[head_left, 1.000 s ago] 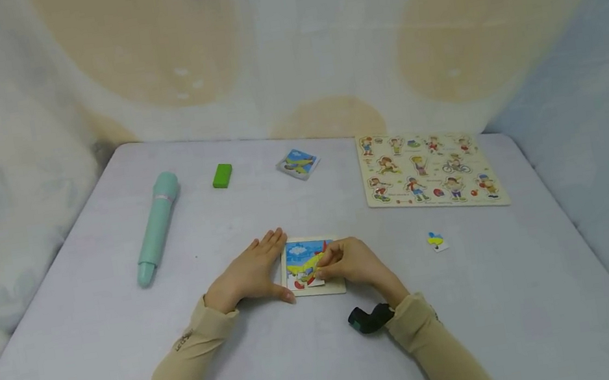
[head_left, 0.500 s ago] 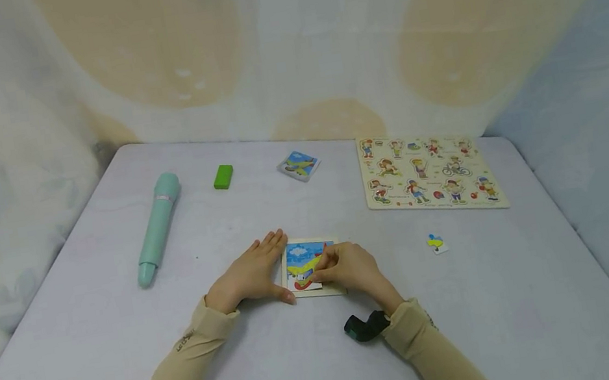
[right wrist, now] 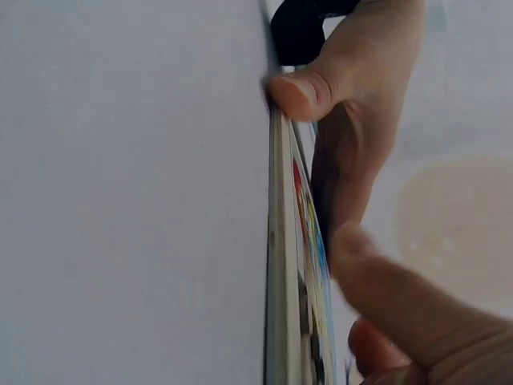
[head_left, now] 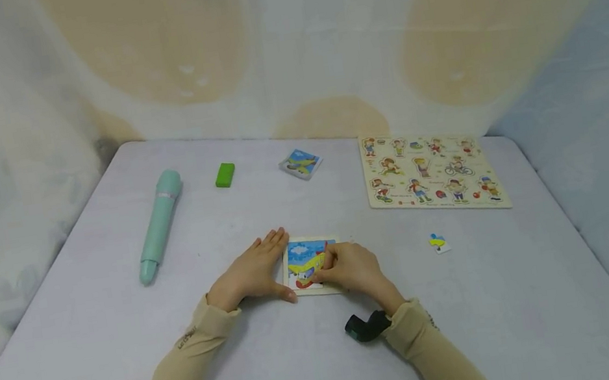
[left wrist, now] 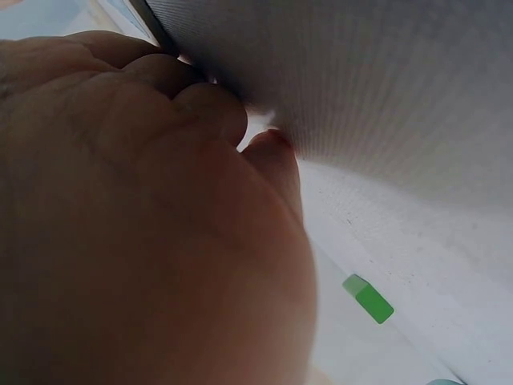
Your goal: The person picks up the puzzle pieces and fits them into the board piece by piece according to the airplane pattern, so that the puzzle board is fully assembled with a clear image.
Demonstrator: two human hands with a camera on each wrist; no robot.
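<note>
A small wooden jigsaw puzzle [head_left: 301, 257] with a yellow airplane on blue sky lies flat in front of me, in a pale tray [head_left: 320, 292]. My left hand [head_left: 249, 277] rests along its left edge, fingers extended and thumb at the near left corner. Over the puzzle's right half, my right hand [head_left: 354, 266] pinches a puzzle piece between thumb and curled index finger; the hand mostly hides the piece. In the right wrist view, the right thumb [right wrist: 401, 297] reaches the puzzle's face. A loose puzzle piece [head_left: 439, 243], yellow, blue and white, lies to the right.
Farther back are a green block [head_left: 225, 175], a square airplane picture [head_left: 301, 164] and a large board of cartoon children [head_left: 432, 172]. A mint-green wand-shaped thing [head_left: 159, 227] lies at left. A black wrist device [head_left: 367, 326] sits by my right cuff.
My right hand has shifted slightly left and brought its piece down into the picture, where the white strip at the lower edge has shrunk. The left hand stays put.
</note>
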